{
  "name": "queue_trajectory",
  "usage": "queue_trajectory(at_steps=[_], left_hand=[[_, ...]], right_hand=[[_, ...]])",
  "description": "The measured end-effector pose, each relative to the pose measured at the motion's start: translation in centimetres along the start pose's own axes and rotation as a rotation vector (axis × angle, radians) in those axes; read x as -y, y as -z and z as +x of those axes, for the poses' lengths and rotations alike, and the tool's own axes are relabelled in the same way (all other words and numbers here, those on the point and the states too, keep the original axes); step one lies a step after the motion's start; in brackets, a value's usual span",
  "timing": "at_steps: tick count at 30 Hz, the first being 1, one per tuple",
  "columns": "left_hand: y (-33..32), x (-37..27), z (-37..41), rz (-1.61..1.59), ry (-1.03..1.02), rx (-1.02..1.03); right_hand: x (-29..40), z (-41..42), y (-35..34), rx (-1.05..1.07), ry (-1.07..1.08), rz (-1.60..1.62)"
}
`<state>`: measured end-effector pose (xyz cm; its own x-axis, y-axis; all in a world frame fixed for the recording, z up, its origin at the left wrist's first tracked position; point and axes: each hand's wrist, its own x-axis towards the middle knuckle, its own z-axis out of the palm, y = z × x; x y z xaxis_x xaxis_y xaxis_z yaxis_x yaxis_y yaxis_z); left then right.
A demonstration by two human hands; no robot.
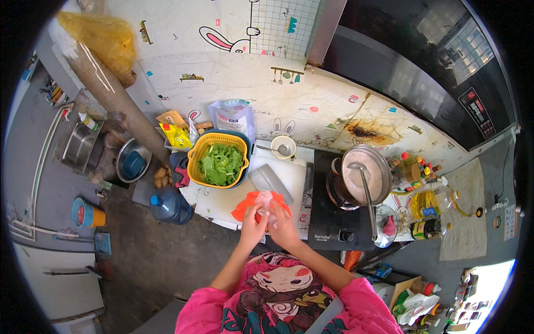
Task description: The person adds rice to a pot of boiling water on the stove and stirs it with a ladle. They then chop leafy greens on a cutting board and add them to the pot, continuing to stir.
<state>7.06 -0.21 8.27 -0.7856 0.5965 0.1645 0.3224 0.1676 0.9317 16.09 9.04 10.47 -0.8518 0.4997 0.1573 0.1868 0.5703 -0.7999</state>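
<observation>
Both of my hands meet over the near edge of a white cutting board [225,199]. My left hand [253,223] and my right hand [283,223] pinch the gathered top of a red-orange plastic bag [246,202]; its contents are hidden. Just beyond the bag a wide-bladed cleaver [269,181] lies flat on the board. Leafy greens [221,165] fill a yellow plastic basket [195,146] to the left. Behind the board a small bowl [283,142] holds a metal spoon [283,149].
At right, a pot [361,175] of pale liquid with a ladle [367,192] in it stands on a gas stove [333,227]. Oil and sauce bottles [425,204] are beyond it. A large blue water jug [172,206] stands left of the counter, below the basket.
</observation>
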Motion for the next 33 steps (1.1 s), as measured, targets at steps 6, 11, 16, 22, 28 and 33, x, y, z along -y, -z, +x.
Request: queue_trajectory(at_steps=[6,11,16,22,28,33], left_hand=[[1.3,1.0,-0.5,-0.013,0.328,0.023],[2.5,1.6,-0.3,-0.105,0.285,-0.048],[2.2,0.9,-0.3,-0.069,0.235,-0.071],[2.2,0.5,-0.2,0.006,0.135,-0.071],[2.0,0.8,-0.1,0.187,0.029,0.156],[0.2,0.7,1.0,0.145,0.04,0.098]], right_hand=[[-1.0,-1.2,0.4,0.161,0.008,0.101],[-3.6,-0.4,1.7,-0.024,-0.179,0.017],[-4.9,-0.5,0.4,-0.073,-0.141,-0.311],[-7.8,0.6,-1.1,-0.163,-0.169,-0.1],[-9.2,0.9,-1.6,-0.27,-0.516,0.503],[-6.0,0.2,-0.9,0.06,-0.298,0.521]])
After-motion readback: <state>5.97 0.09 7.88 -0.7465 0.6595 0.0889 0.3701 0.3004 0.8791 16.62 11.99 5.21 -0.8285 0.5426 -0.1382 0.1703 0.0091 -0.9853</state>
